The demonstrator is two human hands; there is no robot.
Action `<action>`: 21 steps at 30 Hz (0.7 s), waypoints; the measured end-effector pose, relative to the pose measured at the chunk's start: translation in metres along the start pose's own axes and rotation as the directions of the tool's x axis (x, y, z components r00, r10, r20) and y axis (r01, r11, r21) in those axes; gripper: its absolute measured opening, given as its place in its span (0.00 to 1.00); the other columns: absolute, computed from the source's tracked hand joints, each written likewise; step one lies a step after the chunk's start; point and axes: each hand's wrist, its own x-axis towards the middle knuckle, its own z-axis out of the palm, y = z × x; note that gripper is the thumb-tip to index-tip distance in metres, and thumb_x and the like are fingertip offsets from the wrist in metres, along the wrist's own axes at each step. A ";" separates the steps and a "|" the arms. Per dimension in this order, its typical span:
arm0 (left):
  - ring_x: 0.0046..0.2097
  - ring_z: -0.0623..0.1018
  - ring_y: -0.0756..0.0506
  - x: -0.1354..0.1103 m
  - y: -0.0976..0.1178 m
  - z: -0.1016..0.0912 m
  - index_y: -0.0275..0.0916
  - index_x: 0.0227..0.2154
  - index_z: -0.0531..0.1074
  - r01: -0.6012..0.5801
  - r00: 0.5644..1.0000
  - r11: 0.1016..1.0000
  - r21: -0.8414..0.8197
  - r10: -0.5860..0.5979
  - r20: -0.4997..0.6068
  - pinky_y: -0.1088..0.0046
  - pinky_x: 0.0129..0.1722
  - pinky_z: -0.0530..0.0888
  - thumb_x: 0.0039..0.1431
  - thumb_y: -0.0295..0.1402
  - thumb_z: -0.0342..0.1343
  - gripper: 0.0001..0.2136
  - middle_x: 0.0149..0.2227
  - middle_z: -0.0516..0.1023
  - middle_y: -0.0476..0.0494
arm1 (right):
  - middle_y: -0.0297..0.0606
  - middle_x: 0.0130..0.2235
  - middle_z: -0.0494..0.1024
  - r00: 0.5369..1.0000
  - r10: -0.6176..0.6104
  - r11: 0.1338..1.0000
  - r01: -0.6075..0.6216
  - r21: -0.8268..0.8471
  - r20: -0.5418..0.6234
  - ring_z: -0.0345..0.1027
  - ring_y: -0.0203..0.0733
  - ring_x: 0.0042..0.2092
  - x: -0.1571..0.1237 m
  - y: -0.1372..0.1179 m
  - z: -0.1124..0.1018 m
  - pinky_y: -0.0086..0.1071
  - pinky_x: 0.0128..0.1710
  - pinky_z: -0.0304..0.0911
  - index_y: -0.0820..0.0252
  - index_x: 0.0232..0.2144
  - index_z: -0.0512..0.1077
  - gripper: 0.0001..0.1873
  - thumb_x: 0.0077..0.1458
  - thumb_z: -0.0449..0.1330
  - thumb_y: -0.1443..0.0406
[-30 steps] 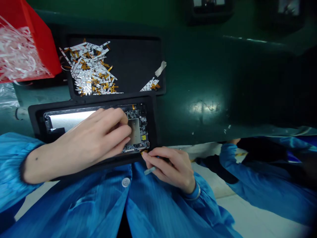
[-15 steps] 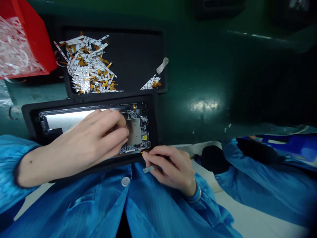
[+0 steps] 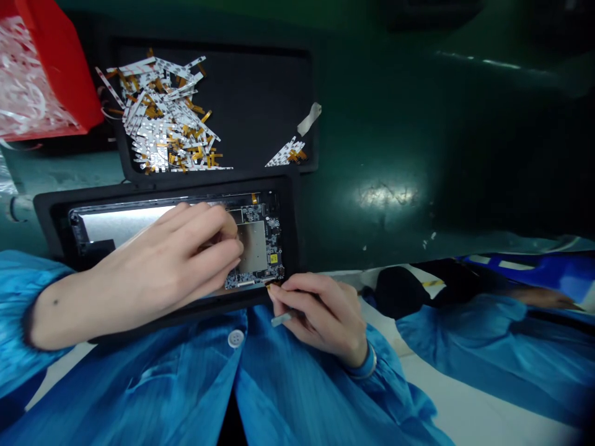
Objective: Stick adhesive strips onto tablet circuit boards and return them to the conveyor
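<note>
1. The right hand (image 3: 320, 316) pinches a slim grey tool (image 3: 284, 318) between thumb and fingers, with the fingertips at an orange flex tab (image 3: 272, 285); a slip here could tear that tab.
2. The left hand (image 3: 171, 254) lies curled over the circuit board (image 3: 267, 248), fingers together. Whether they clamp anything is hidden. Pressing too hard could crack components or lift the metal shield (image 3: 253, 246).
3. The board sits in an open tablet inside a black holder (image 3: 162, 188), at the bench's near edge; a knock could shift it.
4. Beyond it, loose flex strips (image 3: 160, 121) lie on a black mat (image 3: 260, 80); a stray strip could snag.
5. Further left stands a red bin (image 3: 60, 68).
</note>
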 end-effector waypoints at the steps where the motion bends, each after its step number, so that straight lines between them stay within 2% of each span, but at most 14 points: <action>1: 0.43 0.72 0.43 0.000 0.000 0.000 0.32 0.45 0.70 -0.002 1.000 1.000 0.003 0.003 -0.011 0.64 0.38 0.72 0.73 0.29 0.47 0.08 0.43 0.71 0.39 | 0.33 0.34 0.79 1.000 0.004 1.000 -0.004 -0.004 0.001 0.74 0.30 0.32 0.001 -0.001 0.000 0.24 0.31 0.73 0.61 0.36 0.75 0.03 0.61 0.63 0.72; 6: 0.43 0.73 0.42 -0.001 0.000 0.002 0.31 0.45 0.70 -0.035 0.999 0.999 0.002 0.035 -0.029 0.63 0.37 0.74 0.73 0.29 0.47 0.09 0.44 0.71 0.38 | 0.35 0.33 0.79 0.999 0.017 0.999 -0.016 -0.029 0.035 0.74 0.30 0.32 0.005 -0.004 -0.003 0.23 0.31 0.71 0.63 0.34 0.74 0.04 0.62 0.62 0.73; 10: 0.44 0.73 0.41 0.000 -0.001 0.003 0.30 0.46 0.70 -0.048 0.998 0.999 0.002 0.048 -0.028 0.63 0.37 0.74 0.72 0.28 0.48 0.08 0.45 0.71 0.36 | 0.35 0.35 0.79 0.999 0.003 1.000 -0.002 -0.025 0.042 0.74 0.31 0.33 0.005 -0.004 -0.003 0.24 0.32 0.72 0.63 0.36 0.75 0.03 0.64 0.61 0.71; 15: 0.44 0.74 0.42 0.000 -0.002 0.005 0.36 0.41 0.70 -0.020 0.999 1.000 -0.017 0.019 -0.028 0.63 0.39 0.74 0.72 0.30 0.46 0.08 0.44 0.72 0.38 | 0.35 0.36 0.79 0.999 -0.002 1.000 0.002 -0.009 0.047 0.74 0.31 0.32 0.004 -0.003 -0.004 0.24 0.31 0.72 0.62 0.36 0.75 0.03 0.63 0.62 0.72; 21: 0.45 0.74 0.40 0.000 -0.002 0.005 0.35 0.42 0.70 -0.047 0.999 0.999 -0.020 0.047 -0.023 0.61 0.40 0.73 0.72 0.29 0.46 0.08 0.44 0.73 0.37 | 0.38 0.36 0.80 0.989 -0.008 1.000 0.010 -0.009 0.149 0.76 0.32 0.36 0.009 -0.002 -0.009 0.25 0.33 0.71 0.64 0.36 0.75 0.07 0.67 0.57 0.69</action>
